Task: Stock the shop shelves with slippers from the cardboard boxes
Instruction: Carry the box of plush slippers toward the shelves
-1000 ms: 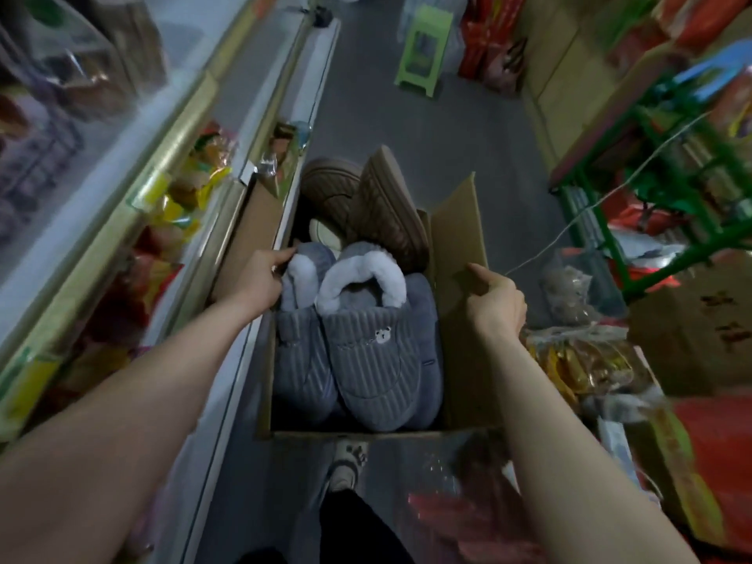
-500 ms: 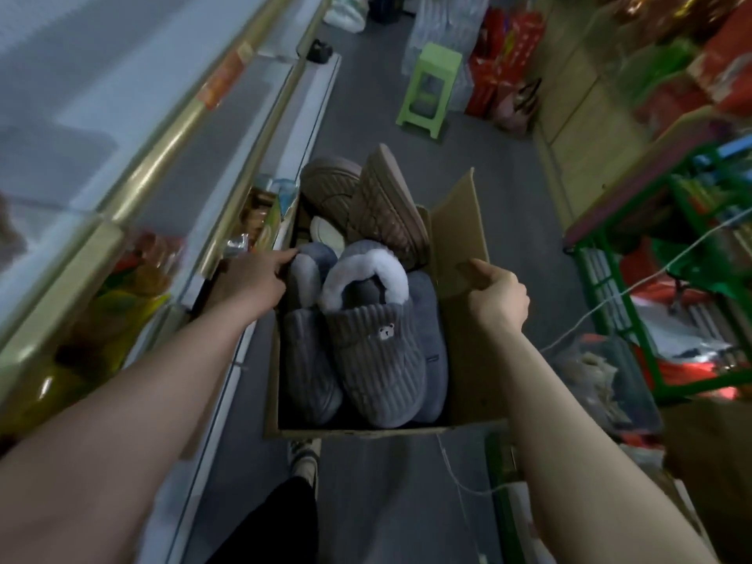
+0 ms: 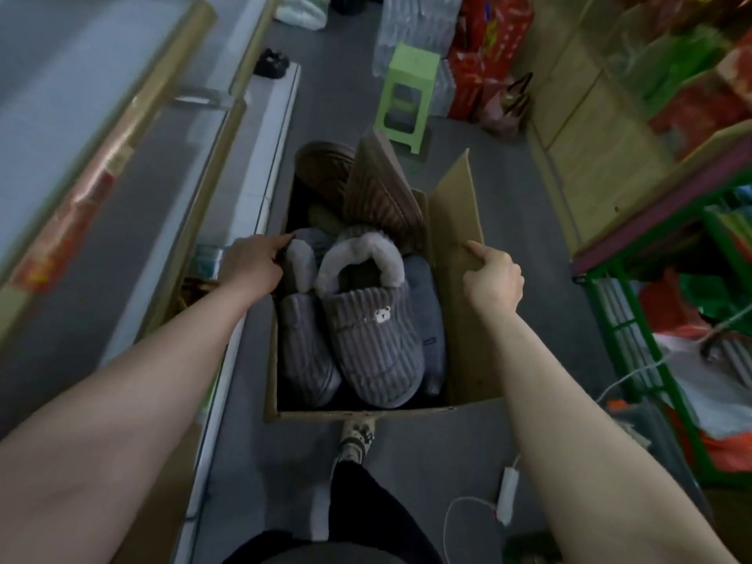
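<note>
**Box full, nothing shelved so far**

On the far left run the shop shelves [image 3: 134, 116], long grey boards with gold-coloured edging. They are blurred, and no slipper can be seen on the part in view.

Just beside them, the left hand [image 3: 252, 270] grips the left wall of the cardboard box [image 3: 455, 205], its fingers curled over the rim. The box sits in the aisle above the floor, with a foot showing under its near edge, so it looks to be held up and carried rather than set down.

Inside, grey ribbed slippers [image 3: 374, 335] with fluffy cuffs lie packed side by side, one bearing a small bear badge. Behind them brown slippers [image 3: 382, 189] stand on end, their soles poking above the rim.

The right hand [image 3: 494, 282] pinches the raised right flap, with the thumb on its inner face. Further right stands a green rack [image 3: 610, 339] of goods.

By my reading the job is at its start. The box looks full and neither hand holds a slipper. Setting the box down and moving every pair onto the shelves remains to be done.
</note>
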Demonstrator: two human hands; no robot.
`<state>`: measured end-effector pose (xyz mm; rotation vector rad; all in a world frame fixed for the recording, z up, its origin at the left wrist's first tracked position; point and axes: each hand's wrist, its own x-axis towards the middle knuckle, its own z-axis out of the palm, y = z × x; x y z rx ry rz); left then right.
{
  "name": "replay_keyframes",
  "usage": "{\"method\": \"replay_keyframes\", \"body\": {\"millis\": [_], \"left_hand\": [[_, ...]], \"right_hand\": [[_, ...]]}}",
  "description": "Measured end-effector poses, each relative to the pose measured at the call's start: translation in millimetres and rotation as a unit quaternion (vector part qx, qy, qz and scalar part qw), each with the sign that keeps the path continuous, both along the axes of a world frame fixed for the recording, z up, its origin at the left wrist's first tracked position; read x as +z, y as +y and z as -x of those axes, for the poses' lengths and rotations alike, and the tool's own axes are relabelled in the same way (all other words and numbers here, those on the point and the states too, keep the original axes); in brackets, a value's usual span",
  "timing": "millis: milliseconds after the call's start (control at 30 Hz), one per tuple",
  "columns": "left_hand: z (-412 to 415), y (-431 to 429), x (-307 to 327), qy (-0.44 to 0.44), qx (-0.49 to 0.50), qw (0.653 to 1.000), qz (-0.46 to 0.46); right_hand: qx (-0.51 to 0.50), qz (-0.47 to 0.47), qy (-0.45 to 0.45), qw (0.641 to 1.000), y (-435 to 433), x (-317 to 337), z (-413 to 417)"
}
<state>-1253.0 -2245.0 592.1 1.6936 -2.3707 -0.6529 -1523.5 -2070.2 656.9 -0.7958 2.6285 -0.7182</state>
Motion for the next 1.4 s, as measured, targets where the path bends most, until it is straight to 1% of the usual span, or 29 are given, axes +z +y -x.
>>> {"method": "replay_keyframes", "body": {"millis": [100,267,433,633,733,833,967,1067,1233,1400], "left_hand": [[49,-73,-3,-0.017,0.010,1.000,0.003],[123,-188,4,-0.001,0.033,0.999,-0.006],[191,-329,0,0.004,0.044,0.999,-0.013],[282,-498,21,-0.006,0.001,1.000,-0.001],[330,-575,37,0.002,-0.029,1.000,0.012],[385,-649,45,-0.009,-0.059,0.998,0.028],[464,-746,34,-0.012,-0.066,0.997,0.041],[520,-815,22,-0.015,-0.050,0.998,0.033],[605,-913,18,0.012,-0.029,0.999,0.027],[681,-1023,-2,0.032,-0.020,0.999,0.002]], "right_hand": [[0.007,-0.001,0.001,1.000,-76,2,54],[0.025,-0.005,0.015,1.000,-205,17,129],[0.022,-0.005,0.020,1.000,-342,18,201],[-0.012,0.002,0.022,1.000,-503,25,283],[-0.032,0.000,0.019,0.999,-574,32,331],[-0.045,0.005,0.019,0.999,-642,32,381],[-0.039,0.009,0.024,0.999,-743,20,460],[-0.040,-0.001,0.011,0.999,-812,15,520],[-0.025,-0.022,0.011,0.999,-921,21,611],[-0.023,-0.007,0.023,0.999,-1025,16,687]]}}
